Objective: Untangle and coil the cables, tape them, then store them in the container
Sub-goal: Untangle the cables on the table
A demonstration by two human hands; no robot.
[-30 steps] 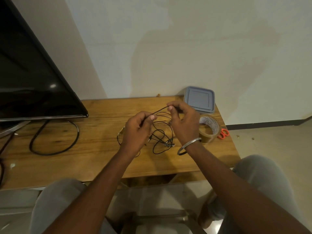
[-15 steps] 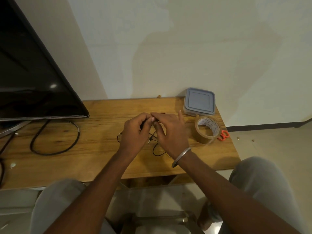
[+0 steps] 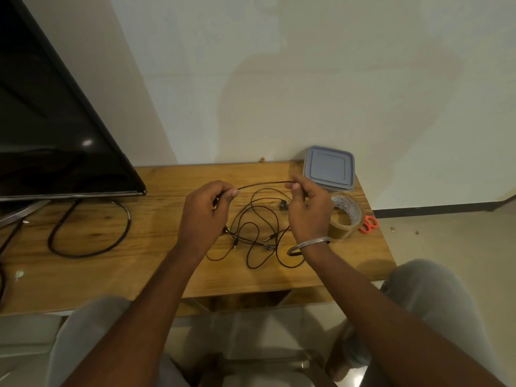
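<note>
Left hand (image 3: 206, 210) and right hand (image 3: 307, 210) each pinch the thin black cable (image 3: 262, 185) between thumb and fingers, one stretch held taut between them; the rest lies in a loose tangle on the wooden table (image 3: 156, 247), just left of the brown packing tape roll (image 3: 342, 229); which strand joins which is hard to make out, and part is hidden behind the right hand; silver bracelet (image 3: 310, 243) on the right wrist; grey-blue lidded plastic container (image 3: 329, 169) just behind the roll, contents hidden; orange-handled scissors (image 3: 368, 224) just right of the roll, blades hidden; black TV screen (image 3: 55, 135) far left of it, cut off by the frame.
</note>
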